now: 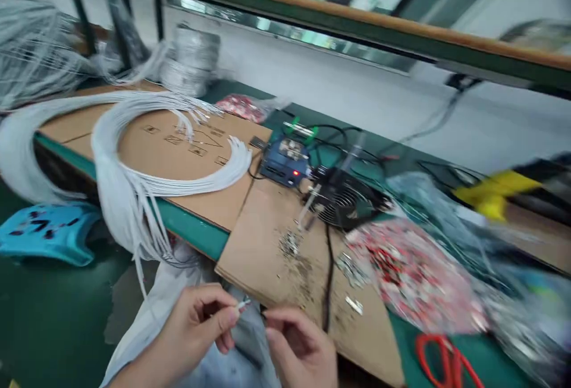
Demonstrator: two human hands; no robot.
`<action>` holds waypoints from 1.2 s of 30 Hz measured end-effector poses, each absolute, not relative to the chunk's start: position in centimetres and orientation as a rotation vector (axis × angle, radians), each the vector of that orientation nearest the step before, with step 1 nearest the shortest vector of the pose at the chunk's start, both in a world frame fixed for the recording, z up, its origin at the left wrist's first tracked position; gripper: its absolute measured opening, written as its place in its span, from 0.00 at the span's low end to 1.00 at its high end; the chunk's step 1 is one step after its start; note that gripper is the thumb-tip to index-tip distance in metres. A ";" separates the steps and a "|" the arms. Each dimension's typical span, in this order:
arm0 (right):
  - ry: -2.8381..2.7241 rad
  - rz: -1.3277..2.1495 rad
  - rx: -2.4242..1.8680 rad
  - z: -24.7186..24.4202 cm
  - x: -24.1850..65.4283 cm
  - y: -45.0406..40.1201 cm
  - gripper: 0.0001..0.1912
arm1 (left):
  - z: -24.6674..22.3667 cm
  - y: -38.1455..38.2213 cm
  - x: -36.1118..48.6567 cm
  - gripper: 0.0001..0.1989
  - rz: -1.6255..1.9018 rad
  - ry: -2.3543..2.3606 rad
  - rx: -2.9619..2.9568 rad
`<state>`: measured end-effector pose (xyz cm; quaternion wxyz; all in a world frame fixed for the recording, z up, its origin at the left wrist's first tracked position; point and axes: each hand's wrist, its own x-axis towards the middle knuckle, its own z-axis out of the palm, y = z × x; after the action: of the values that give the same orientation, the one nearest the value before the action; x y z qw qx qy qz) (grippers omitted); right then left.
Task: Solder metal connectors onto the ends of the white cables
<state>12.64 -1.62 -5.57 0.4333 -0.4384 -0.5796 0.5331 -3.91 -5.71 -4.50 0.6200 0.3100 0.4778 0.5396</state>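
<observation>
Just off the front edge of the cardboard (285, 281), my left hand (200, 325) pinches a thin white cable end (242, 304) between thumb and forefinger. My right hand (301, 343) is to the right of it, its thumb and forefinger curled near each other; a tiny dark thing shows at the forefinger tip, too small and blurred to name. The two hands are apart. A pile of small metal parts (291, 243) lies on the cardboard beyond them, and a silvery piece (354, 305) lies to the right.
White cable coils (111, 156) spread over the left side. A blue soldering device (285, 162) and a black fan (341, 200) stand behind. To the right are a bag of red and white parts (410, 269) and red-handled scissors (446, 361). A shelf (357, 16) crosses above.
</observation>
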 end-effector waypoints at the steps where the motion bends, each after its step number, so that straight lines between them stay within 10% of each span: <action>1: -1.462 1.344 -1.100 -5.5 12.5 -1.4 0.06 | -4.3 -5.3 -3.9 0.23 1.215 1.101 0.756; 36: -1.469 1.396 -1.099 -3.9 14.0 0.4 0.12 | -4.0 -2.2 -2.5 0.08 0.985 1.229 1.774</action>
<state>13.99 0.43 -3.92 0.4061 -0.4357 -0.5823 0.5533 -2.48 -2.16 -4.02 0.3750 0.6933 0.4803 0.3849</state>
